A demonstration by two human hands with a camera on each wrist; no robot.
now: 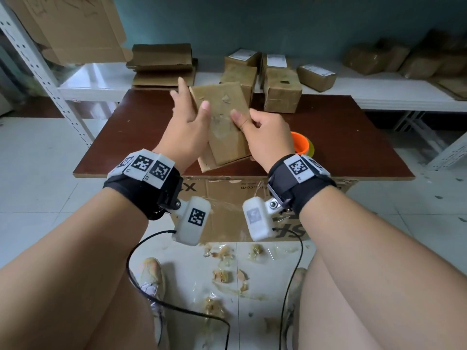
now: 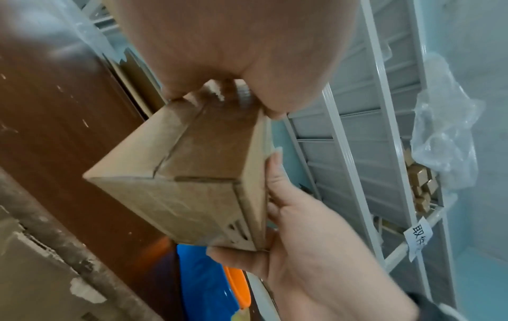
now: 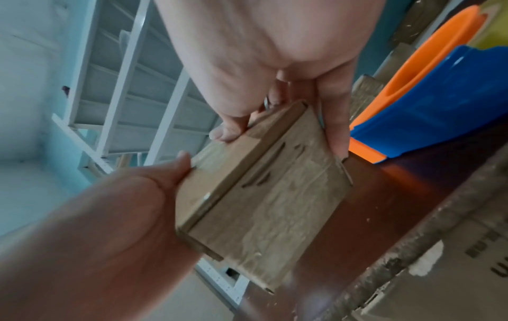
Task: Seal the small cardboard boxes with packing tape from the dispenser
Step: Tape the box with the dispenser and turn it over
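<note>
Right now, seen from the head camera, the person holds one small cardboard box up off the brown table, tilted, with both hands on it: the left hand has its thumb laid on the top face and its fingers behind the far left edge, and the right hand pinches the right edge with the thumb on top. The top face looks glossy and wrinkled, as if tape already lies across it. Just behind the right wrist sits the tape dispenser, orange with a yellowish roll, resting on the table. More boxes, some labelled, stand further back on the table and the white shelf. From the left wrist, the box shows an end with its flap seams, gripped by the right hand at the corner. From the right wrist, the box shows a crinkled taped face, the left hand cupping its end and the dispenser close by. I judge this to be an inspection or turning step between strips. Next, the untaped seam should be turned up, one hand freed, and the dispenser picked up.
</note>
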